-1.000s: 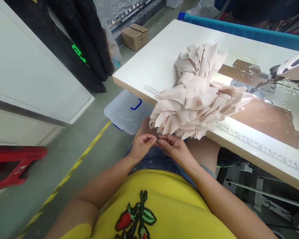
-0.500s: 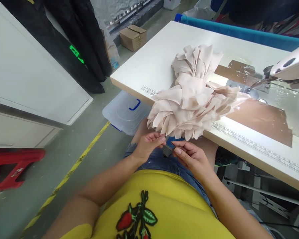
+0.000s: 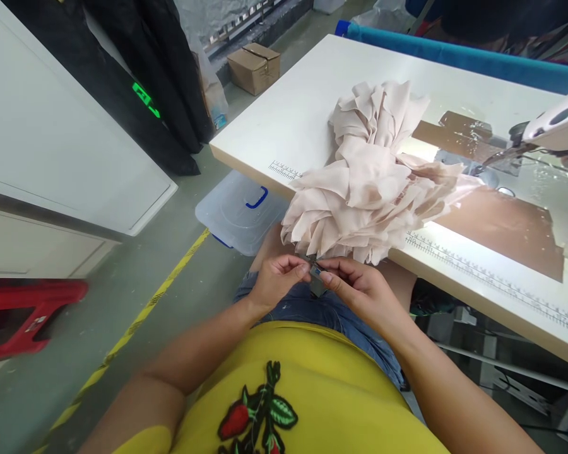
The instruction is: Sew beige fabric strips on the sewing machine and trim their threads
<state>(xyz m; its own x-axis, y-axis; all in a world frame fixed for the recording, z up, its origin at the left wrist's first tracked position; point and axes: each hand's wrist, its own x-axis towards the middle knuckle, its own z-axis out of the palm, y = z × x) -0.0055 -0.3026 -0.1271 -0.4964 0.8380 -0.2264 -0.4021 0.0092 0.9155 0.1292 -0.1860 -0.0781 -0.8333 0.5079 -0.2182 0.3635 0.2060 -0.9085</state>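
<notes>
Just below the table's front edge, over my lap, my two hands meet. My right hand (image 3: 355,282) is closed in a pinch on a small grey metal piece (image 3: 316,269); its exact kind is too small to tell. Close beside it, the fingertips of my left hand (image 3: 283,276) are pressed together near the same piece, and what they hold is hidden. Right above my fingers, a heap of ruffled pale pink fabric (image 3: 360,176) lies on the white table (image 3: 303,107) and hangs over its front edge.
A sewing machine head (image 3: 558,120) reaches in from the right, above the fabric's right end. Brown sheets (image 3: 511,230) lie under a clear cover. On the floor are a lidded plastic box (image 3: 236,211), a cardboard box (image 3: 254,68) and a red stool (image 3: 33,315).
My right hand has moved left and slightly up, bringing the metal piece against my left fingertips. The gap between my hands has closed. The fabric stays in place.
</notes>
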